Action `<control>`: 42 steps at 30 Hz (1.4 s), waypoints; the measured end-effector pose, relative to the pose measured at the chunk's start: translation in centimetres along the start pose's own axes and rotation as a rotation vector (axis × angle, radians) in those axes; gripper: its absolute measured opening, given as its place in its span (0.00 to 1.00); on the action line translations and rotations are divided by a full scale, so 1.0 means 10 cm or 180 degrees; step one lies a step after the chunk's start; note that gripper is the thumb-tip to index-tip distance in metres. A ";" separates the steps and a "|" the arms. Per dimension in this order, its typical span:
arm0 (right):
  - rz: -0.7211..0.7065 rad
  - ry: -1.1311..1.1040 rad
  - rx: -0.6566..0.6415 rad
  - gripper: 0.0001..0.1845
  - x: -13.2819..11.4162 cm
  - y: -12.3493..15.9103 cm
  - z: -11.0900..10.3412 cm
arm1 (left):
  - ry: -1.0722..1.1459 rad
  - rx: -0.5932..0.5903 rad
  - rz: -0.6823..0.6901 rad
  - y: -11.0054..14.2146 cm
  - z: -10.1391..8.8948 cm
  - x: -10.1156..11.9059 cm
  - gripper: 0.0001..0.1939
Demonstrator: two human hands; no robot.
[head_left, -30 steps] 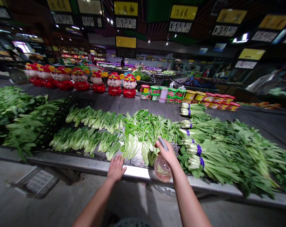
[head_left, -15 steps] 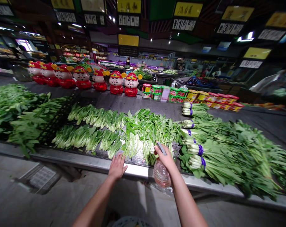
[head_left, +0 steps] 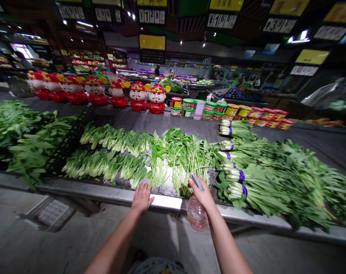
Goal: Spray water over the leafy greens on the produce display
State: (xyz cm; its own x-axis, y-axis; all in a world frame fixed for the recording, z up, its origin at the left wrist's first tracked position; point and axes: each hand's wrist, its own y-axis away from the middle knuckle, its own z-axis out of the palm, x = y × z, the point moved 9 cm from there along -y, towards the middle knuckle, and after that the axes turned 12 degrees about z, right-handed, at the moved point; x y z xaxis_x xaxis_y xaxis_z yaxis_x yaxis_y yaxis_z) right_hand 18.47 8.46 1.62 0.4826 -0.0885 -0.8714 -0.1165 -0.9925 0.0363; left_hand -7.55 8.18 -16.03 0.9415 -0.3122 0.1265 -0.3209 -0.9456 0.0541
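Observation:
My left hand (head_left: 142, 198) rests with fingers spread on the metal front edge (head_left: 168, 202) of the vegetable counter. Just beyond its fingertips lie small bok choy (head_left: 110, 167), laid out in two rows. My right hand (head_left: 201, 193) is wrapped round the neck of a clear pinkish spray bottle (head_left: 197, 215) with a grey trigger, held upright at the counter's edge. Leafy greens with long pale stems (head_left: 178, 160) spread over the perforated metal surface in front of both hands. Right of the bottle are bunches of greens tied with purple bands (head_left: 241, 176).
Behind the vegetables stand several red figurine jars (head_left: 157, 99) and a row of stacked small tubs (head_left: 231, 110). More loose greens (head_left: 44, 140) lie at the left beside a black mesh divider (head_left: 66, 142). A grey crate (head_left: 51, 213) sits on the floor. Price signs (head_left: 221, 21) hang overhead.
The view has shifted slightly, so the far signs and jars sit a little higher and further left. The left hand stays on the edge; the right still grips the spray bottle.

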 end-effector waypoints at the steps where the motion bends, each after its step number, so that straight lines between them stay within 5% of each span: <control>1: 0.0019 0.0027 0.0026 0.23 0.03 0.00 -0.01 | 0.0005 -0.0012 0.0008 0.00 -0.01 0.00 0.32; 9: 0.0203 0.0079 0.0078 0.24 0.25 0.04 -0.04 | -0.0029 -0.0051 0.0006 0.00 -0.01 0.01 0.32; 19: -0.0020 -0.0024 -0.0179 0.20 0.04 0.17 0.16 | -0.0008 -0.0010 0.0031 0.01 -0.03 0.01 0.32; 28: 0.0018 0.0108 -0.0257 0.19 0.16 0.25 0.32 | -0.0020 -0.0016 0.0013 0.00 -0.01 0.00 0.32; 36: 0.0045 -0.0098 -0.0892 0.20 0.06 0.31 0.51 | 0.0067 -0.0083 -0.0024 0.02 -0.04 0.02 0.33; 42: 0.0014 0.0027 -0.0940 0.21 0.10 0.39 0.65 | 0.0054 -0.0066 -0.0044 0.02 -0.01 0.01 0.33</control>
State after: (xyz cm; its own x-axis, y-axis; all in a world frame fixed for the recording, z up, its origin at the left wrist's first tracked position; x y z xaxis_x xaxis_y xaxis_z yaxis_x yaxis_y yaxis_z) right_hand 12.86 5.01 -2.31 0.4901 -0.0922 -0.8668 0.1385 -0.9735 0.1818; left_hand -7.54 7.98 -15.92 0.9441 -0.2975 0.1422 -0.3101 -0.9476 0.0763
